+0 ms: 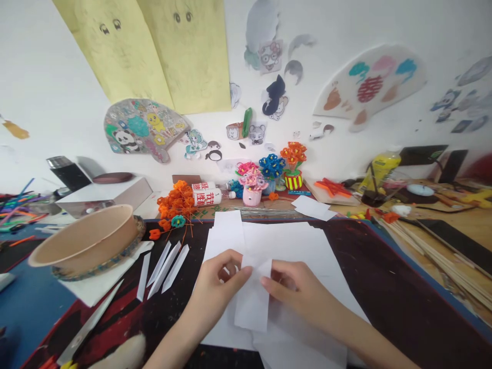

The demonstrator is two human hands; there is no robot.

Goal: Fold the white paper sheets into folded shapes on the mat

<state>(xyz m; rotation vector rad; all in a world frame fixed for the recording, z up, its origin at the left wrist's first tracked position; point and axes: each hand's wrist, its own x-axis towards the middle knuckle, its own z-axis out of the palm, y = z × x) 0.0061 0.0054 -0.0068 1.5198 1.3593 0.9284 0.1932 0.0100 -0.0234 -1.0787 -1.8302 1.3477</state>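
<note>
Between my two hands is a narrow white strip of paper, held upright above larger white sheets on the dark mat. My left hand pinches the strip's left edge between thumb and fingers. On its right edge, my right hand grips it the same way, and the paper's top right corner looks slightly bent. Another small white paper piece lies at the back left of the sheets. Several folded white paper strips rest on the mat, left of my left hand.
At the left lie open scissors and a beige bowl. Orange pipe-cleaner flowers and small flower pots line the back by the wall. Wooden sticks and a yellow bottle are at the right.
</note>
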